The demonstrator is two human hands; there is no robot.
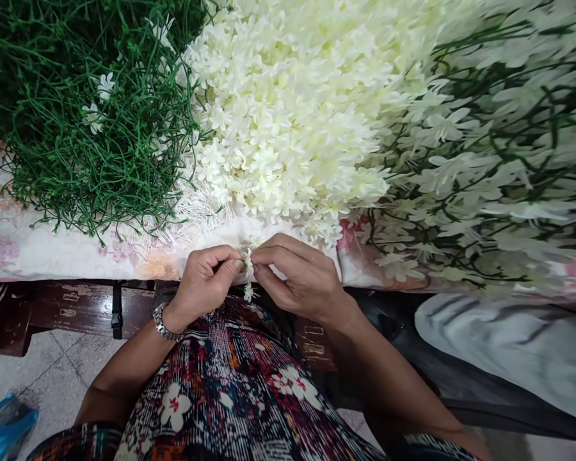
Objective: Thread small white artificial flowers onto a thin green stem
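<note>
My left hand (206, 282), with a metal watch at its wrist, pinches a small white artificial flower (248, 266) between thumb and forefinger. Its fingertips meet those of my right hand (300, 275), which pinches at the flower's other side. Whatever thin part lies between the right fingertips is too small to make out. Another white blossom hangs just below the fingers. Beyond my hands lie a heap of loose white blossoms (288, 141) and, at the left, a pile of green plastic stems (96, 147) with a few white flowers on it.
Assembled white flowers on green stems (461, 173) are heaped at the right. A floral cloth (77, 250) covers the table; thin white stamens (196, 208) lie between the piles. A grey-white fabric bundle (499, 346) is at lower right, a blue plastic object (4, 422) on the floor at left.
</note>
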